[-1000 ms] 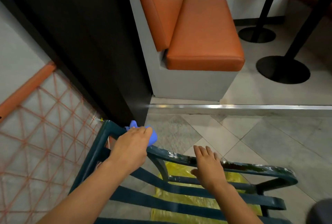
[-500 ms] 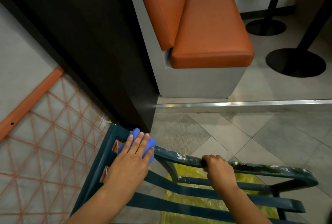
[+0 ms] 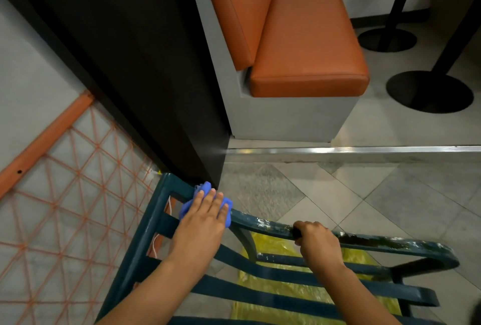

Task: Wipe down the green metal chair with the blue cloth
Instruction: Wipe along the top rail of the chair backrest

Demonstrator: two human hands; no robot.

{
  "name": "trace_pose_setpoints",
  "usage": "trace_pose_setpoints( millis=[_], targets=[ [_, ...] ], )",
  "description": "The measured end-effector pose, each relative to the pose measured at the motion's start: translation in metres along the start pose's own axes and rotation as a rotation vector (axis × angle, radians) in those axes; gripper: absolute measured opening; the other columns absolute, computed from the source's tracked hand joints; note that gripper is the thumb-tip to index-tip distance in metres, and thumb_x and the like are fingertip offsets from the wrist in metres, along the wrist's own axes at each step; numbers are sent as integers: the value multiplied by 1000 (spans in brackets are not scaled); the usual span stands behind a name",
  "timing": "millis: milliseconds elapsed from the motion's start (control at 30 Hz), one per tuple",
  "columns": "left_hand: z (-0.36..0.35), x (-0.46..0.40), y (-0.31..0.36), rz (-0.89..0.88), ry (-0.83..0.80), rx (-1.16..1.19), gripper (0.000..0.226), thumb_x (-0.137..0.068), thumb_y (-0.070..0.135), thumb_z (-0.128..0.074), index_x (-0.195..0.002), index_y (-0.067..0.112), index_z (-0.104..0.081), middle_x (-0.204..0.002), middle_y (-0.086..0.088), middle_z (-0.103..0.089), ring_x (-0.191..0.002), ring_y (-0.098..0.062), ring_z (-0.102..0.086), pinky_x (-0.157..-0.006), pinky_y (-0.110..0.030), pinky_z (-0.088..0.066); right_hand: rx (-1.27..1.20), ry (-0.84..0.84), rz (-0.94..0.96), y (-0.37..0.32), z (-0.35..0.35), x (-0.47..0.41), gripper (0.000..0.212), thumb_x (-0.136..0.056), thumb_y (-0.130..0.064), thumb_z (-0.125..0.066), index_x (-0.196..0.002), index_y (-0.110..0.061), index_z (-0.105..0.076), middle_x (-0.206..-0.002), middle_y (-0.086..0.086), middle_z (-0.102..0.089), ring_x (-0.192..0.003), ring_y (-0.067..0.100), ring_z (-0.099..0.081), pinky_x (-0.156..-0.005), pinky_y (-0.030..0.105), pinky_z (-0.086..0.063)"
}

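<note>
The green metal chair (image 3: 374,240) fills the bottom of the head view, its top rail chipped and flecked with white, its slats below. My left hand (image 3: 201,223) lies flat, fingers together, pressing the blue cloth (image 3: 205,190) onto the rail near the chair's left corner. The cloth is bunched and mostly hidden under my fingers. My right hand (image 3: 316,241) is curled around the top rail near its middle, apart from the cloth.
A yellow plastic sheet (image 3: 281,251) lies on the tiled floor under the chair. A black pillar (image 3: 145,64) stands just behind the chair's left corner. An orange bench (image 3: 307,46), black table bases (image 3: 429,90) and an orange mesh panel (image 3: 65,194) are nearby.
My right hand went from flat on the rail to gripping it. My left hand flattened on the cloth and slid slightly along the rail. The view shifted forward.
</note>
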State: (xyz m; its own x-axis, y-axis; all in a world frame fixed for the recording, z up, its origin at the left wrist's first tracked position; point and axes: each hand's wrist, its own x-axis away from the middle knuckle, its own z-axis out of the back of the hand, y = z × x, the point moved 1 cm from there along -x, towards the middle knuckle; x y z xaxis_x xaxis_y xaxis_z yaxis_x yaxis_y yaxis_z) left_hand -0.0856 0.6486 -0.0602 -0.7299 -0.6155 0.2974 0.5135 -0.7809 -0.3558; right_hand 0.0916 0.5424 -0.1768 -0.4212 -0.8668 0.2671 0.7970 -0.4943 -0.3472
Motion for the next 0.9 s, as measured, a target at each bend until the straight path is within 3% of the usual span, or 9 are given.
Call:
trace_pose_setpoints(
  millis=[300,433,500,567,600,633,733,833,900],
  targets=[
    [-6,-8,-12,26,9,27,59,-97,9,-30,-147,12,0,-155,-11,7,-142,-27,11,-102,-37,21,-8,-11,-3,1,1,-1,25,-93,-17,-52,-118,-24,-55,-107,-1,-60,-90,12,-55,-76,23,-47],
    [-10,-20,-1,16,36,118,53,-98,13,-33,-147,15,-13,-156,-7,-4,-143,-22,3,-109,-33,15,-15,-17,-1,1,1,-1,26,-93,-18,-53,-118,-25,-55,-107,-1,-60,-90,12,-55,-77,23,-48],
    [-9,-10,-14,-46,117,123,56,-91,10,-50,-143,11,-29,-153,-11,-19,-142,-24,-12,-109,-33,8,-18,-17,-9,2,1,0,26,-92,-19,-54,-118,-25,-55,-106,-1,-61,-89,13,-56,-77,25,-50],
    [0,-2,-24,-36,174,81,65,-58,6,-81,-120,6,-60,-130,-16,-54,-124,-29,-48,-104,-45,-17,-20,-17,-7,2,1,0,27,-92,-18,-55,-118,-25,-55,-105,-1,-61,-89,13,-56,-76,25,-51],
    [2,-1,-27,-23,224,69,67,-50,4,-85,-113,6,-64,-123,-17,-60,-117,-30,-54,-100,-47,-22,-21,-17,-4,2,1,-1,26,-92,-18,-55,-118,-25,-55,-105,-1,-61,-88,13,-56,-77,25,-51],
    [3,1,-28,2,169,38,64,-61,6,-80,-121,6,-59,-131,-17,-53,-124,-30,-47,-104,-44,-17,-21,-19,-4,2,1,-1,26,-92,-18,-54,-117,-25,-55,-105,-1,-61,-88,12,-56,-77,24,-51],
    [-2,-11,-13,19,142,104,48,-97,14,-36,-144,13,-24,-154,-8,-16,-143,-22,-6,-109,-33,13,-23,-21,-10,2,2,-1,26,-92,-17,-54,-117,-25,-55,-104,-1,-60,-87,12,-55,-77,24,-51],
    [-8,-20,-3,21,117,173,46,-98,15,-34,-143,16,-27,-154,-5,-18,-142,-19,-8,-111,-30,11,-23,-22,-4,2,2,1,29,-92,-18,-54,-120,-27,-54,-106,-1,-60,-90,12,-56,-78,24,-50],
    [-14,-18,-12,-12,159,171,49,-91,12,-52,-138,12,-39,-149,-10,-31,-140,-23,-21,-109,-30,7,-21,-21,3,4,2,1,29,-92,-19,-54,-120,-27,-54,-107,-1,-60,-90,12,-56,-77,24,-50]
  ],
)
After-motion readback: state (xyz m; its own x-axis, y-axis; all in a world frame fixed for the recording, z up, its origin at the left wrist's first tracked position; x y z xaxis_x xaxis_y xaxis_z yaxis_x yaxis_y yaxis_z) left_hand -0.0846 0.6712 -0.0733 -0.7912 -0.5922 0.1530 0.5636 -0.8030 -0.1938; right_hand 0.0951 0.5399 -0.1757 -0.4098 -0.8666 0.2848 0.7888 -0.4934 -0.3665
